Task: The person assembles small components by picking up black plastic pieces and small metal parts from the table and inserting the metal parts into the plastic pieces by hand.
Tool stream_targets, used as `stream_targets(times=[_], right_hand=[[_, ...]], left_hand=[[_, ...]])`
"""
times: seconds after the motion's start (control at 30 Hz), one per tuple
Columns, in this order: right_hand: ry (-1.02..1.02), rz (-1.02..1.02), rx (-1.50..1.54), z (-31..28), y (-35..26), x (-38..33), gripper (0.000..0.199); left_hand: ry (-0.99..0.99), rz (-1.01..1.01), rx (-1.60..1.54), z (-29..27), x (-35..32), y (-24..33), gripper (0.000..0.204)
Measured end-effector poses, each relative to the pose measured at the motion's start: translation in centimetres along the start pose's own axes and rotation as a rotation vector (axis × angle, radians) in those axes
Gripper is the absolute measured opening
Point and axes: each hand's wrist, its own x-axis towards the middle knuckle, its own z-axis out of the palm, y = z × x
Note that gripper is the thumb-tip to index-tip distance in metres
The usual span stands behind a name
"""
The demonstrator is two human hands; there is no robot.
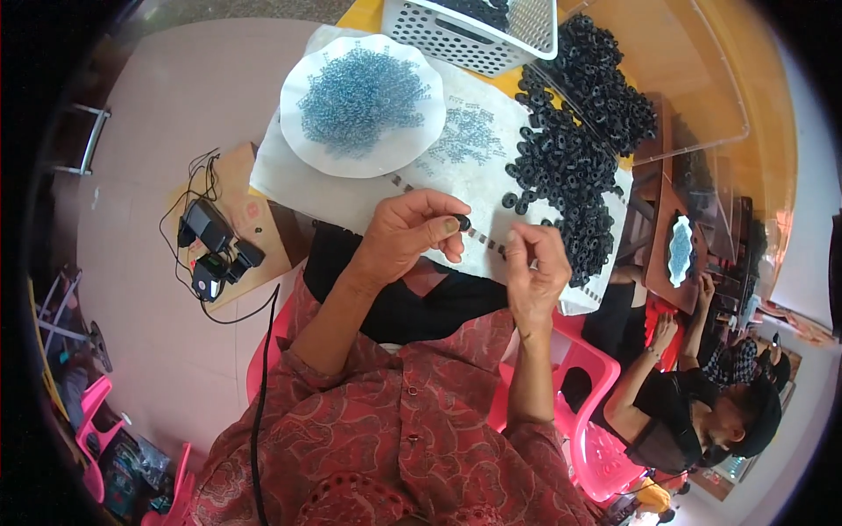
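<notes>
Over the near edge of a white cloth [281,158], my left hand [408,232] pinches a small round black plastic part [463,223] between thumb and fingers. My right hand [537,272] is just to its right, apart from the black part. Its thumb and fingertips are pressed together; whatever they hold, if anything, is too small to make out. Ahead of my hands, a white scalloped plate [303,153] carries a heap of small bluish metal springs [360,96]. More loose springs [469,136] lie on the cloth beside it. Several similar black parts [561,171] are piled to the right.
A white perforated basket [474,44] stands at the far edge, with black parts inside. Beside it is a clear plastic tray [693,79]. At left, black power adapters [210,228] and cables rest on a wooden stool. On the right, another person [675,394] works at a table.
</notes>
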Motion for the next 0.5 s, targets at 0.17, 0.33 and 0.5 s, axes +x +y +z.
stream_targets(times=[0.17,0.33,0.5], right_hand=[[0.024,-0.003,-0.098,-0.7,1.6,1.2,0.015],[0.009,-0.193,-0.42,0.2,2.3,2.8,0.023],[0.024,-0.197,-0.453,1.2,2.7,2.5,0.02]], left_hand=[[0.005,-0.007,0.031,0.0,-0.1,-0.1,0.02],[-0.008,-0.007,0.017,0.1,0.1,-0.2,0.02],[0.022,-0.005,-0.001,0.3,0.0,0.0,0.019]])
